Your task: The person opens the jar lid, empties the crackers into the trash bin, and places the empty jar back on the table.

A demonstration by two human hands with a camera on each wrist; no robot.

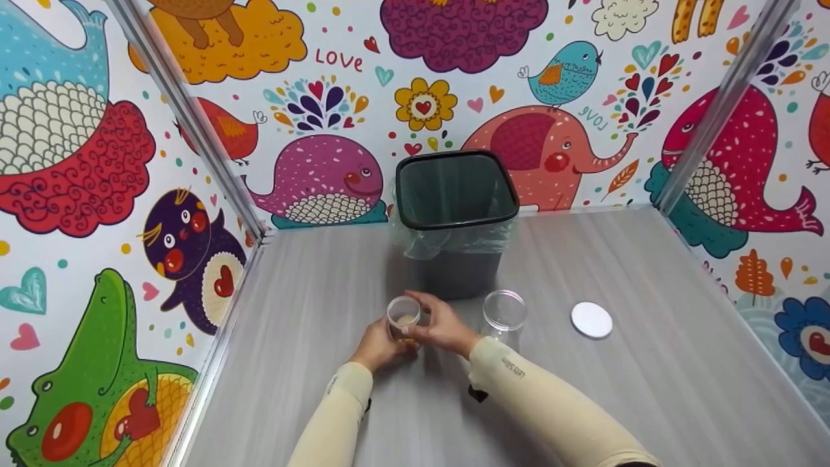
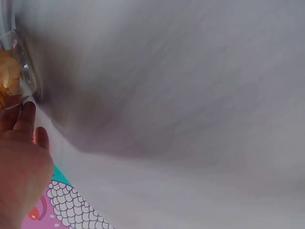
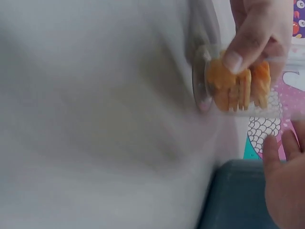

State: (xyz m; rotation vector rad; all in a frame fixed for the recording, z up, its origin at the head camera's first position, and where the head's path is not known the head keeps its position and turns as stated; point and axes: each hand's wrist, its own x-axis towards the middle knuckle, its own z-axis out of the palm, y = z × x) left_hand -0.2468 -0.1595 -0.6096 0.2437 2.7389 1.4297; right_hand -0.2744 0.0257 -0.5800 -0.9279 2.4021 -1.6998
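Observation:
A clear jar (image 1: 397, 316) stands on the table in front of the bin. Several orange-yellow snack pieces, like sandwich crackers (image 3: 224, 88), lie in its lower part. Low on the jar's side, my left hand (image 1: 379, 345) grips it; in the right wrist view the thumb presses the clear wall. My right hand (image 1: 447, 326) is at the jar's upper part, thumb on the near side and fingers behind the rim. A second clear jar (image 1: 504, 311) stands right of my right hand, its contents hard to make out. Farther right lies a round white lid (image 1: 591, 320).
A dark bin (image 1: 454, 269) with a clear liner bag (image 1: 421, 241) over its rim stands behind the hands, near the back wall. The grey wood-grain table (image 1: 305, 292) is bounded by printed panels (image 1: 324, 181) and metal posts (image 1: 194, 130).

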